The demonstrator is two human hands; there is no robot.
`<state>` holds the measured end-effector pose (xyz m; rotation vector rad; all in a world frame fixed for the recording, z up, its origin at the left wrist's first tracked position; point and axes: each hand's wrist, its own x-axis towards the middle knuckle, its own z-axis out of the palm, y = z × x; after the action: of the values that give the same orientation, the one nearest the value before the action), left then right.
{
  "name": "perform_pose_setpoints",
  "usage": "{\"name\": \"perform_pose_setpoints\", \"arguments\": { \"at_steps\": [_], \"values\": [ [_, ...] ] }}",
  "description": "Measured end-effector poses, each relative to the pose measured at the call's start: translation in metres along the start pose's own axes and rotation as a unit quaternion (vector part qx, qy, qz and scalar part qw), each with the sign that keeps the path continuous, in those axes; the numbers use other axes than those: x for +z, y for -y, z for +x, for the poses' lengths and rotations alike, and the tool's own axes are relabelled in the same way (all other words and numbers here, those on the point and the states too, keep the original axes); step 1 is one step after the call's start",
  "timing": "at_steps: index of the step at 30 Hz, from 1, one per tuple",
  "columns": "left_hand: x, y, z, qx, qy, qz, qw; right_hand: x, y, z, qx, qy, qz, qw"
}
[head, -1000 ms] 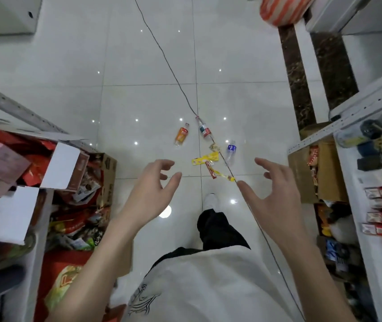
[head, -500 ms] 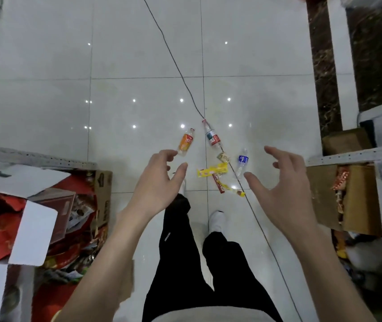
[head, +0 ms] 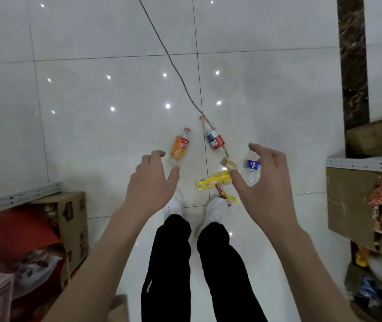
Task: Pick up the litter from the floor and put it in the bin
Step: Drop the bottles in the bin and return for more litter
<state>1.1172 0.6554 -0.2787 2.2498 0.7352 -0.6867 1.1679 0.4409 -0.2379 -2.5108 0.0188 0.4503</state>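
Head view | I read left hand (head: 150,182) and right hand (head: 266,182) spread, empty | blue-label bottle (head: 252,165) right of yellow wrapper (head: 213,180), axis pointing away, right hand nearer.

It looked to me like a shop aisle. Slotted metal shelving (head: 366,164) flanked the glossy tiled floor (head: 92,135). Cardboard boxes (head: 75,219) held snack packets (head: 381,198).

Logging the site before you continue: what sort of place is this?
Probably a small shop or stockroom aisle: metal shelving on both sides, cardboard boxes stuffed with packaged snacks, and a glossy tiled floor.
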Motion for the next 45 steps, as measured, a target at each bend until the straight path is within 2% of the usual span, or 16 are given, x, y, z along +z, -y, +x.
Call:
{"name": "perform_pose_setpoints", "arguments": {
  "at_steps": [7,13,16,20,25,29,32,36,40,45],
  "values": [
    [0.104,0.035,0.127,0.007,0.002,0.062,0.998,0.12,-0.111,0.086,-0.004,0.001,-0.026,1.0],
    [0.198,0.066,0.221,0.017,0.009,0.102,0.995,0.222,-0.198,0.162,0.006,0.05,-0.083,0.995],
    [0.242,0.081,0.267,0.02,-0.018,0.104,0.994,0.268,-0.231,0.202,-0.01,0.062,-0.109,0.992],
    [0.29,0.098,0.323,0.008,-0.064,0.136,0.989,0.323,-0.268,0.252,-0.008,0.066,-0.138,0.988],
    [0.33,0.119,0.363,-0.002,-0.051,0.181,0.982,0.377,-0.294,0.29,0.009,0.055,-0.146,0.988],
    [0.342,0.132,0.374,0.001,-0.055,0.133,0.99,0.4,-0.302,0.295,0.032,0.06,-0.137,0.988],
    [0.325,0.125,0.363,0.006,-0.06,0.072,0.996,0.388,-0.288,0.286,0.034,0.046,-0.102,0.993],
    [0.275,0.092,0.319,0.028,-0.084,0.035,0.995,0.333,-0.248,0.259,0.01,0.038,-0.071,0.997],
    [0.21,0.041,0.251,0.038,-0.095,-0.009,0.995,0.248,-0.19,0.219,0.019,0.031,0.026,0.999],
    [0.106,-0.044,0.134,0.065,-0.118,-0.08,0.988,0.104,-0.102,0.156,0.028,-0.01,0.131,0.991]
  ]
}}
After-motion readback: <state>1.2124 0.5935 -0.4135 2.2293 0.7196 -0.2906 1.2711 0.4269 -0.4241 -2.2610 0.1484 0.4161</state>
